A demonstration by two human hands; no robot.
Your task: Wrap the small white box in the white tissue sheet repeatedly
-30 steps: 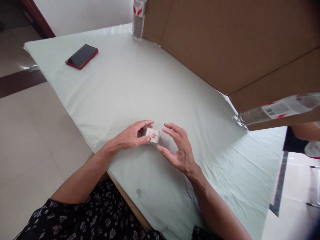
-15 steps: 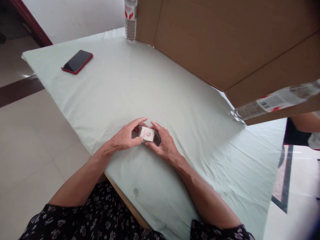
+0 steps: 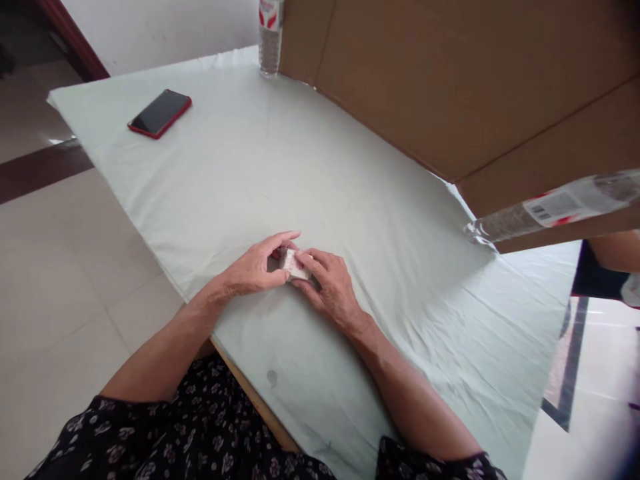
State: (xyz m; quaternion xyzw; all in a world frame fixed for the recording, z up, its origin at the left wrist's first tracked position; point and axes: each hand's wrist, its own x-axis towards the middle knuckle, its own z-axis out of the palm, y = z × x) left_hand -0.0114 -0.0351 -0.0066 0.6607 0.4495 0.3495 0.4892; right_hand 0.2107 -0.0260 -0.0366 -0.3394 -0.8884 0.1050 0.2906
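Note:
A small pale deck of cards (image 3: 293,265) with a reddish print rests on the table's pale green cloth (image 3: 300,167), near the front edge. My left hand (image 3: 255,267) grips its left side with thumb and curled fingers. My right hand (image 3: 327,283) closes over its right side and top, hiding most of the deck.
A red-cased phone (image 3: 160,113) lies at the far left corner. A big brown cardboard box (image 3: 475,87) stands along the right. One water bottle (image 3: 270,33) stands at the back, another (image 3: 555,210) lies by the box. Another person's arm (image 3: 615,250) shows at the right edge.
My right hand, open and apart from the deck a second ago, has moved left and closed over it. The left hand has kept its grip.

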